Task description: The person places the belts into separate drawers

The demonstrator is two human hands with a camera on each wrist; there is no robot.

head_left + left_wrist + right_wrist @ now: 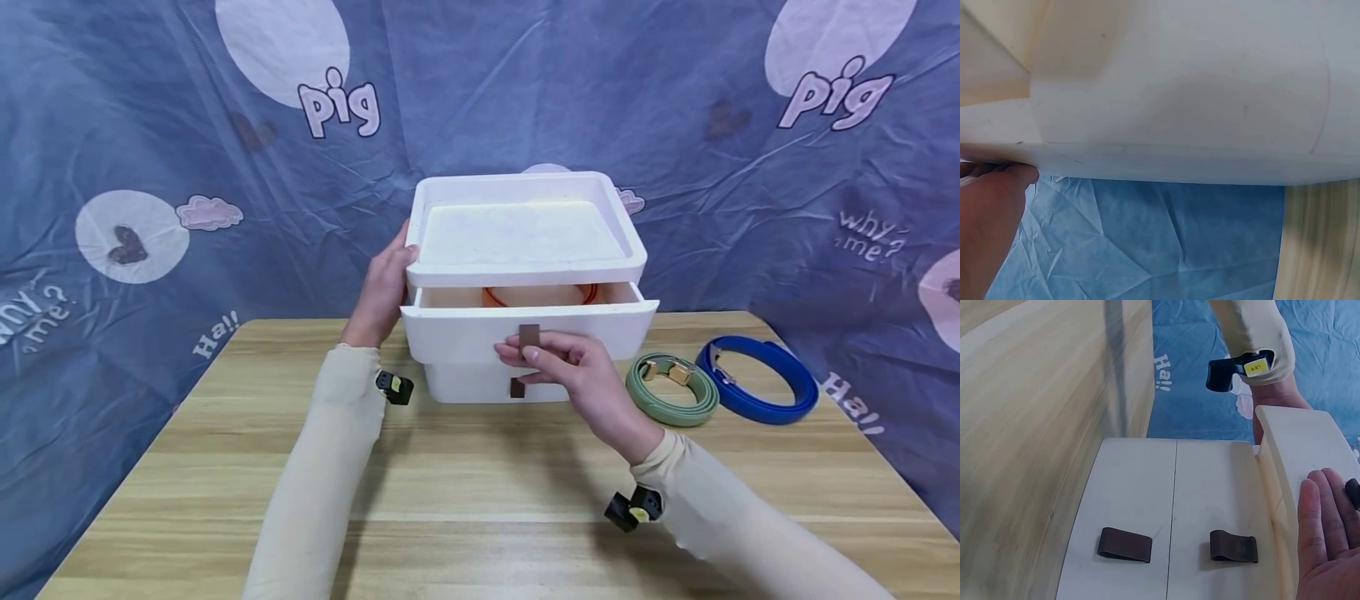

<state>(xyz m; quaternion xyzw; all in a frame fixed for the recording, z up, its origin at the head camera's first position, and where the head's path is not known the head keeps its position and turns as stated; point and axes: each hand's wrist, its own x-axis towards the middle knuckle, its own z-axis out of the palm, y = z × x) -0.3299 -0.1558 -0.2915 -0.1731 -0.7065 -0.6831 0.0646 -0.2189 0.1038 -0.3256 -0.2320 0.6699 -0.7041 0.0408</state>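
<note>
A white drawer cabinet [525,225] with a tray-like top stands on the table. Its top drawer [450,333] is partly pulled out, and an orange coiled band [588,293] shows inside it. My right hand [573,367] pinches the brown pull tab [529,336] on that drawer's front, thumb below and fingers behind. In the right wrist view, two lower drawers with brown tabs [1234,547] are closed. My left hand [381,287] holds the cabinet's left side, thumb on the top rim; its other fingers are mostly hidden.
To the right of the cabinet lie a coiled green belt [672,389] with a gold-coloured buckle and a coiled blue belt [757,381]. They sit on the wooden table [480,517]. A blue printed cloth [480,83] hangs behind and beside the table.
</note>
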